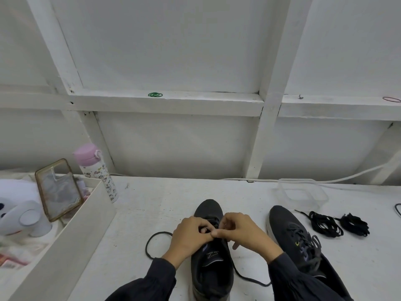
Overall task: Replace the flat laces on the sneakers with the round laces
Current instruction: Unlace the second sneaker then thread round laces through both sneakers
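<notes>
One cam only: head-worn, wide-angle. Sits above near edge of tabletop (152, 205), looks fwd + down, faces wall (173, 137) behind far edge. Close range: left hand (191, 233) + right hand (243, 231) low centre, forearms cut by frame bottom. Wall fills upper half of frame. Wide lens splays upright wall beams (269, 83) outward toward top.

Pink-lidded bottle (98, 170) beside a clear phone case (59, 190) at left; transparent container (302, 195) at right.
</notes>
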{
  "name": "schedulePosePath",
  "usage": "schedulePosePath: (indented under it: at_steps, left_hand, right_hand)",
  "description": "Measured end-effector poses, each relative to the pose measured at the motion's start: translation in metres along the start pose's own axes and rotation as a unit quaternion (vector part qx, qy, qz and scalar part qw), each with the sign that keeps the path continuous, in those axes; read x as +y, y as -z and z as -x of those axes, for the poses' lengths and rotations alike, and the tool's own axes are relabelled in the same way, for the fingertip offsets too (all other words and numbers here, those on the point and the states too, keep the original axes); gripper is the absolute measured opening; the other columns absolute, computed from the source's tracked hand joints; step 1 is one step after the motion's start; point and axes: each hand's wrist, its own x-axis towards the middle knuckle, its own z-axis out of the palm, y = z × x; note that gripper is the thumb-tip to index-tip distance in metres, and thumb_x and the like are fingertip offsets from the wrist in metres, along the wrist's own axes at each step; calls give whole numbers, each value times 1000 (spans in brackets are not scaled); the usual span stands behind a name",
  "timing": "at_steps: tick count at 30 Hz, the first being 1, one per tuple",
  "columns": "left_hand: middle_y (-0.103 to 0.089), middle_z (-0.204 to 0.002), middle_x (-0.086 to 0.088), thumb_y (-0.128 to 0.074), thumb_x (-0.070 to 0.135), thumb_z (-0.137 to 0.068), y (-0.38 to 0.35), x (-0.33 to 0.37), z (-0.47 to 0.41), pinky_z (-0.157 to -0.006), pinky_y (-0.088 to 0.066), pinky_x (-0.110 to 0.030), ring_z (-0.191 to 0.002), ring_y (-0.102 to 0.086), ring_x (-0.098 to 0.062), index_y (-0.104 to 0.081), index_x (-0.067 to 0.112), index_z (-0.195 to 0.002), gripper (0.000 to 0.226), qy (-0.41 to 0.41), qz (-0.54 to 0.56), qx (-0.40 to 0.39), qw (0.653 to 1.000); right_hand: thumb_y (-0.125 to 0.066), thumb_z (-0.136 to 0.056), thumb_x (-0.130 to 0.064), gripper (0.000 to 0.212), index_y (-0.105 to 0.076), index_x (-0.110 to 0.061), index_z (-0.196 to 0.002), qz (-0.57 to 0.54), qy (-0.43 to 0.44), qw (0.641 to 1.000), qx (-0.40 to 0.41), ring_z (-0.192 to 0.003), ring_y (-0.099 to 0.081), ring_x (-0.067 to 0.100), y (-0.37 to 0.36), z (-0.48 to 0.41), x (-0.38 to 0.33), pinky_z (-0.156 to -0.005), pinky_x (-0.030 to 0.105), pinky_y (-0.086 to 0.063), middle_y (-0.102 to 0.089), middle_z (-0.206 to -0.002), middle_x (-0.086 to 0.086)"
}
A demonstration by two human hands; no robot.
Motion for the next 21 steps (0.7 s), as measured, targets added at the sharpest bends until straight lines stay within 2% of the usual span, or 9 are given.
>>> schedulePosePath:
  at_steps: [2,4,6,8,11,13,16,18,21]
  left_hand:
    - [-58,-62,19,-71,41,-76,1,-2,-1,-64,-43,-23,-72,-57,0,-66,46,-67,11,-3,3,-2,1000]
    - [-53,-56,16,-68,44,-72,5,-6,-1,-64,-42,-25,-62,-52,0,-71,37,-69,7,1,50,17,999]
    - [-49,-55,11,-63,51,-65,9,-11,-3,-64,-41,-28,-57,-46,-2,-71,26,-71,26,2,91,50,995]
    - [-45,-55,11,-62,52,-63,12,-10,-4,-63,-39,-28,-57,-43,-4,-70,24,-70,30,-4,105,63,992]
    - [-46,-56,14,-70,45,-71,14,-5,-2,-65,-41,-26,-58,-45,-4,-72,31,-70,15,-20,134,32,990]
    - [-53,-58,16,-73,29,-81,16,-3,-1,-67,-43,-19,-61,-50,0,-75,29,-77,5,-27,162,12,986]
    - [-60,-61,19,-55,13,-95,22,-7,2,-58,-39,-11,-56,-50,2,-74,18,-93,19,11,213,-7,977]
    - [-55,-62,14,-46,7,-97,26,-15,6,-53,-35,-16,-52,-42,-4,-70,15,-98,26,36,234,-25,971]
    - [-61,-72,5,-51,14,-96,30,-29,12,-59,-41,-21,-60,-49,-9,-63,16,-103,14,22,220,-36,974]
  right_hand:
    - [-79,-78,-29,31,-62,-9,-95,-51,-24,998,-13,-71,-65,14,2,3,-3,-59,29,-58,-65,-81,7]
    - [-73,-80,-16,25,-60,-6,-99,-77,-39,996,-14,-71,-65,15,6,4,-3,-67,38,-61,-64,-81,9]
    - [-67,-81,-12,21,-59,-10,-100,-64,-40,997,-6,-73,-64,16,7,5,-2,-72,44,-60,-65,-81,10]
    - [-64,-79,-16,18,-61,-22,-96,-9,-18,1000,5,-73,-61,15,4,5,-4,-73,41,-58,-67,-83,8]
    - [-69,-78,-29,13,-64,-38,-87,102,26,994,27,-72,-58,13,-5,2,-12,-72,36,-51,-66,-85,2]
    - [-73,-78,-38,11,-65,-31,-75,122,28,990,61,-78,-61,17,-8,0,-16,-73,35,-49,-67,-88,4]
    - [-71,-82,-37,23,-58,-25,-66,110,11,992,66,-82,-63,19,-12,-2,-15,-74,34,-49,-68,-89,3]
    - [-67,-85,-33,16,-66,-21,-76,133,9,989,65,-85,-61,17,-15,-4,-16,-74,32,-48,-64,-93,-1]
    - [-56,-88,-22,18,-74,-18,-90,197,18,979,53,-91,-60,18,-21,-9,-19,-71,31,-47,-61,-105,-3]
